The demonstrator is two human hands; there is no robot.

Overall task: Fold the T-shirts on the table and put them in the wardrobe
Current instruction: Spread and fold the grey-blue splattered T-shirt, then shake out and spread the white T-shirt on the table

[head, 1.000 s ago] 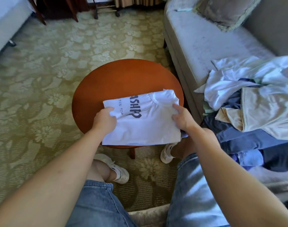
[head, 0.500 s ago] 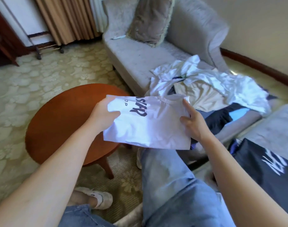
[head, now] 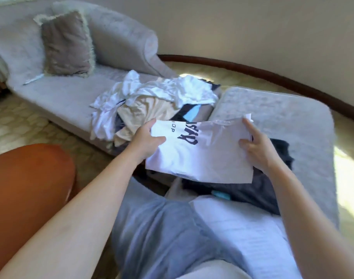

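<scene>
A folded white T-shirt with dark lettering hangs in the air between both hands, above a dark folded garment on a grey cushion seat. My left hand grips its left edge, thumb on top. My right hand pinches its right edge. A heap of unfolded T-shirts, white, beige and dark, lies on the grey sofa. The round wooden table is at the lower left, off to the side of the shirt.
A brown cushion leans on the sofa back. My legs in blue denim shorts fill the lower middle. Patterned carpet lies between sofa and table. A dark skirting board curves along the wall.
I have turned to the right with the folded white shirt. It went from lying on the table to being held over the dark garment on the grey seat.
</scene>
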